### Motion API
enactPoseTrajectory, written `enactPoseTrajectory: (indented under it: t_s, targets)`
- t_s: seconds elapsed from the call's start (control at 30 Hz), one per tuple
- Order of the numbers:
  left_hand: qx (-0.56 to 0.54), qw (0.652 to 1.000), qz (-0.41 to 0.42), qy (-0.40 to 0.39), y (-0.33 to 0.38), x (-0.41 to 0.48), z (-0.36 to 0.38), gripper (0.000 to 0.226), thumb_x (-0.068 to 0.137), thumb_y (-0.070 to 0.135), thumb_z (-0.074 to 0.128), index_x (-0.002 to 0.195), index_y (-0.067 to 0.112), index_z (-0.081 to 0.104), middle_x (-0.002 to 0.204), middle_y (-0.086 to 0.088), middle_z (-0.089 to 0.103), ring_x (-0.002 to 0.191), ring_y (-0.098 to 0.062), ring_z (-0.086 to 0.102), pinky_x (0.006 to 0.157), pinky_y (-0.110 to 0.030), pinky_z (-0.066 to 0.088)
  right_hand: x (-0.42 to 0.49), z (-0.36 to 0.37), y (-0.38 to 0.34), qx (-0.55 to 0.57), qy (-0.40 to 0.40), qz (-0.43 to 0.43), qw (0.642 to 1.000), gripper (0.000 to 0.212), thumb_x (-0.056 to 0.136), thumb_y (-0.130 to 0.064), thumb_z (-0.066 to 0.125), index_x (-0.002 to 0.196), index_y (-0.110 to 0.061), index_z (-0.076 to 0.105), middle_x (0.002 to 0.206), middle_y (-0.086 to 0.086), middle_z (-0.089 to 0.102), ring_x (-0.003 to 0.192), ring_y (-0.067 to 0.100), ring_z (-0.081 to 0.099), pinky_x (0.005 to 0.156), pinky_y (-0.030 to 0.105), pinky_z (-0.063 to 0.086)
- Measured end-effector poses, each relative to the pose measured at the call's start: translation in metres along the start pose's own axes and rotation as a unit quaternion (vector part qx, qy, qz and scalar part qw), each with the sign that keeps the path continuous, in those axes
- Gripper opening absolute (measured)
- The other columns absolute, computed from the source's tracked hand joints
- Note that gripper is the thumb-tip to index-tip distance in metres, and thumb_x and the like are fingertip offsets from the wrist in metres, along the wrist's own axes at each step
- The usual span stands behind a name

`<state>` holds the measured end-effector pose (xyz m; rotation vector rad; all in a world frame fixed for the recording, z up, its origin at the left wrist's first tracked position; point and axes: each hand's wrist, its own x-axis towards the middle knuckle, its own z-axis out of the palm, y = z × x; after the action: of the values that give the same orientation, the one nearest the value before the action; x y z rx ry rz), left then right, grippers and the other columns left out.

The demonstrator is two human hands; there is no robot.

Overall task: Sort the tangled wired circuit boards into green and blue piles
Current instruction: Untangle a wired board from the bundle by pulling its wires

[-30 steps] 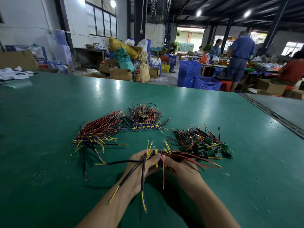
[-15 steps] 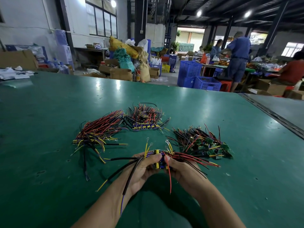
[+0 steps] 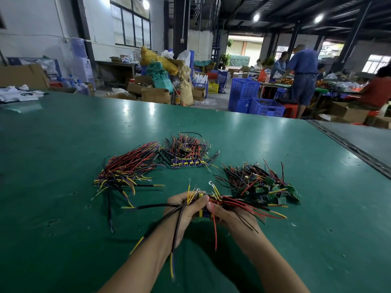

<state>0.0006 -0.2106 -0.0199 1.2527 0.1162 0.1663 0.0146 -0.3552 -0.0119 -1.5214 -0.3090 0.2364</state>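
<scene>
Both my hands hold one bunch of blue wired boards (image 3: 204,212) just above the green table (image 3: 63,240). My left hand (image 3: 183,212) grips its left side, with black and yellow wires trailing over my wrist. My right hand (image 3: 230,218) pinches the right side, red and black wires fanning out to the right. A pile of green boards (image 3: 266,187) lies just right of my hands. A pile of blue boards (image 3: 186,157) sits farther back. A long-wired bundle (image 3: 127,172) lies to the left.
A seam (image 3: 349,149) runs along the table's right side beside a grey surface. Beyond the far edge stand blue crates (image 3: 254,100), cardboard boxes (image 3: 155,95) and sacks. A person in blue (image 3: 302,79) stands at another table at the back right.
The bunch in my hands has risen slightly and been turned; the black and yellow wires now hang lower over my left wrist. The piles on the table have not moved.
</scene>
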Motion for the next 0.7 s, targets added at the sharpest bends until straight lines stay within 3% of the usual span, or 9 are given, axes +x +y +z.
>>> enactPoseTrajectory:
  t_s: [0.17,0.27,0.37,0.7]
  targets:
    - [-0.075,0.995,-0.029,-0.059,0.0011,0.0044,-0.0076,0.022,0.061,0.015,0.079,0.080,0.004,0.077,0.089,-0.021,0.073,0.083,-0.030,0.071,0.072,-0.033,0.058,0.0014,-0.0037,0.0011,0.009,-0.022,0.007,1.000,0.020,0.079,-0.034,0.076,0.096,-0.024,0.077,0.103,0.002,0.075,0.099,0.016,0.070,0.084,0.026,0.055]
    - [-0.094,0.992,-0.033,-0.083,0.0037,0.0044,-0.0105,0.022,0.063,0.013,0.078,0.082,0.002,0.076,0.091,-0.023,0.072,0.082,-0.029,0.071,0.071,-0.032,0.058,0.0016,-0.0059,0.0025,0.038,-0.041,0.025,0.998,0.033,0.076,-0.041,0.079,0.104,-0.023,0.075,0.110,0.003,0.073,0.105,0.018,0.069,0.086,0.028,0.055]
    - [-0.103,0.990,-0.033,-0.088,0.0028,0.0041,-0.0106,0.025,0.061,0.013,0.078,0.083,0.001,0.076,0.090,-0.022,0.072,0.081,-0.029,0.070,0.073,-0.033,0.059,0.0030,-0.0072,0.0048,0.078,-0.047,0.038,0.995,0.038,0.072,-0.041,0.081,0.104,-0.021,0.075,0.110,0.004,0.073,0.103,0.018,0.069,0.078,0.023,0.055]
    - [-0.109,0.989,-0.037,-0.088,0.0028,0.0027,-0.0112,0.012,0.065,0.008,0.075,0.076,0.005,0.077,0.084,-0.018,0.073,0.075,-0.026,0.072,0.066,-0.031,0.058,0.0059,-0.0048,0.0038,0.148,-0.047,0.079,0.985,0.025,0.076,-0.019,0.072,0.098,-0.007,0.075,0.099,0.009,0.074,0.087,0.018,0.071,0.066,0.023,0.055]
